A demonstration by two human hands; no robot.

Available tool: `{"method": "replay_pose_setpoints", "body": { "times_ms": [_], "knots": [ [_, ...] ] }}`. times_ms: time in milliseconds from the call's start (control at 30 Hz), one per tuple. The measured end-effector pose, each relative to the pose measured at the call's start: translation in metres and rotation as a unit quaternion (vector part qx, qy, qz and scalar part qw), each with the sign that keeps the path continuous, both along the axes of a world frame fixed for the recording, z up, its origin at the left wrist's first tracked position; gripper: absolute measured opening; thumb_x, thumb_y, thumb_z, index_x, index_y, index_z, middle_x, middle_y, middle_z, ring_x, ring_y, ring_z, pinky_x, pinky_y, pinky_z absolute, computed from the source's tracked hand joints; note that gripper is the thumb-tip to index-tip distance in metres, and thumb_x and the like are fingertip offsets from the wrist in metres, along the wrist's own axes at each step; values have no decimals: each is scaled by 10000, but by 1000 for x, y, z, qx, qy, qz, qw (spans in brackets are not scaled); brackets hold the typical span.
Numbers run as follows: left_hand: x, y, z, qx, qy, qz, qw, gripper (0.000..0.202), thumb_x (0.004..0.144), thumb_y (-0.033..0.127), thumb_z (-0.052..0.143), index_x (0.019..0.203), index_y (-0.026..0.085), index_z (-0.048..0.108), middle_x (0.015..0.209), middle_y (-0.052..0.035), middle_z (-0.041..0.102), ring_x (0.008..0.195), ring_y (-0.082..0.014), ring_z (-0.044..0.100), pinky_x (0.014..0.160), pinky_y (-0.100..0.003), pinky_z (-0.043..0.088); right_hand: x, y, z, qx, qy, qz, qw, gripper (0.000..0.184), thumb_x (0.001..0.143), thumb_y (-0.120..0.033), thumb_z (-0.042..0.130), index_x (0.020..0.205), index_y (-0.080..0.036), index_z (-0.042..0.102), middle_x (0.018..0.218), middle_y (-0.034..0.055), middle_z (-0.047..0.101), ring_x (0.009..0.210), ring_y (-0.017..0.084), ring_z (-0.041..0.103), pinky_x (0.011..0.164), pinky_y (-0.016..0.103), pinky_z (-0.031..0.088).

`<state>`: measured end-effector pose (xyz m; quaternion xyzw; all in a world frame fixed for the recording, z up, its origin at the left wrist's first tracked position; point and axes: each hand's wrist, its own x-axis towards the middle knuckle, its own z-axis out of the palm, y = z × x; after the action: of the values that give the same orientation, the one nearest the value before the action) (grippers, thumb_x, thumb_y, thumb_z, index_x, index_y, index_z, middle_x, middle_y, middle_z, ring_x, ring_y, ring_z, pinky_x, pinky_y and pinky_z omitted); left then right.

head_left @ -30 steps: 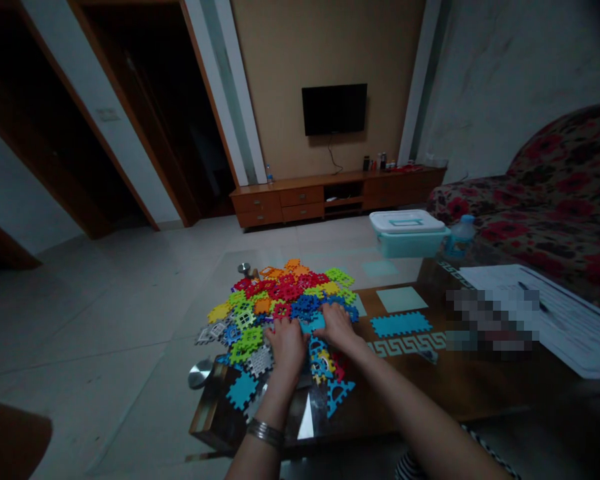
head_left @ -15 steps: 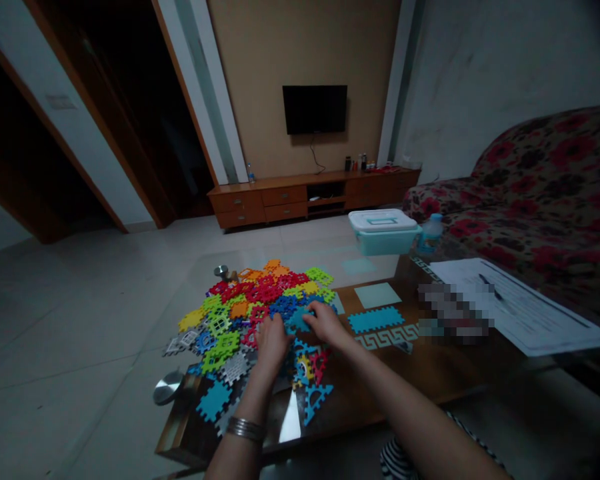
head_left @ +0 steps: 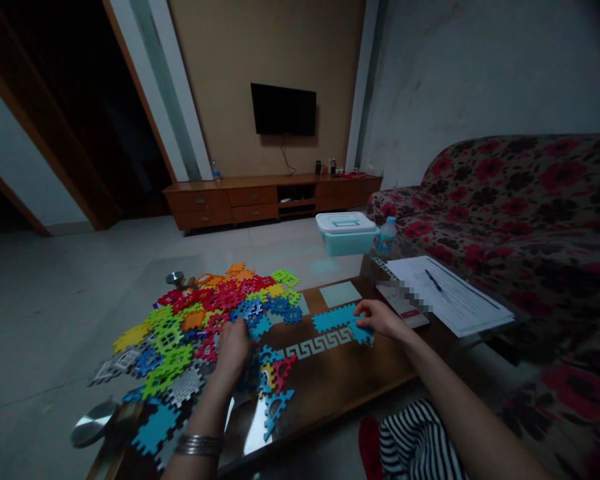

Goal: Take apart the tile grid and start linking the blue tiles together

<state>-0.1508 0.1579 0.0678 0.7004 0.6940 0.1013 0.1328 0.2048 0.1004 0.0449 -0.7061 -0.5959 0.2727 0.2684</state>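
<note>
My right hand pinches a blue toothed puzzle tile at the right end of a flat strip of joined blue tiles. The held tile overlaps or touches the strip's near edge; I cannot tell whether it is locked in. On the left, my left hand is closed with its fingers curled down into a heap of multicoloured puzzle tiles. Its fingertips are hidden from me. Just right of that wrist lie a blue triangular piece and a red triangular piece.
The glass-topped table bears printed papers with a pen at the right. Behind stand a lidded turquoise box and a plastic bottle. A flowered sofa lines the right side.
My right hand has moved right from the heap to the blue strip, carrying the blue tile. My left hand stays at the heap. The view has turned right.
</note>
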Motion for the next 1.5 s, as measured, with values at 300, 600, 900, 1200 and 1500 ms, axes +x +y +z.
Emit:
{"method": "replay_pose_setpoints", "body": {
  "times_ms": [300, 600, 900, 1200, 1500],
  "knots": [
    [86, -29, -9, -50, -257, -87, 961, 115, 745, 205, 610, 753, 212, 496, 678, 43, 561, 688, -151, 568, 618, -229, 403, 21, -6, -26, -26, 67, 12, 997, 221, 677, -112, 648, 894, -147, 658, 665, -34, 575, 605, 111, 541, 558, 200, 403],
    [115, -39, -28, 42, -93, -169, 980, 104, 782, 109, 589, 852, 174, 548, 928, -64, 593, 913, -208, 562, 799, -284, 422, 5, -19, -12, -44, -155, 12, 987, 356, 659, -246, 758, 983, -167, 633, 973, 62, 641, 904, 202, 596, 743, 260, 404],
    [133, -66, -20, 132, 1, -237, 962, 312, 782, 29, 481, 1018, 205, 587, 1184, -88, 541, 1119, -258, 458, 902, -363, 387, -35, -31, 10, -66, -278, -5, 958, 493, 687, -333, 775, 1077, -85, 603, 1106, 191, 615, 1045, 305, 569, 885, 354, 397],
    [149, -57, -33, 134, -13, -286, 949, 298, 826, 165, 576, 1118, 217, 546, 1391, -115, 447, 1319, -286, 359, 1049, -441, 320, -20, -35, -2, -72, -260, -45, 962, 447, 669, -251, 708, 1065, -90, 577, 1091, 186, 606, 1055, 311, 555, 872, 344, 403],
    [169, -37, -38, 91, 27, -277, 956, 202, 882, 267, 554, 1076, 217, 580, 1235, -106, 559, 1145, -296, 457, 922, -436, 347, -30, -29, -3, -29, -231, -88, 969, 490, 728, -241, 656, 1166, -64, 528, 1145, 200, 569, 1125, 308, 503, 950, 342, 366]
  ]
}}
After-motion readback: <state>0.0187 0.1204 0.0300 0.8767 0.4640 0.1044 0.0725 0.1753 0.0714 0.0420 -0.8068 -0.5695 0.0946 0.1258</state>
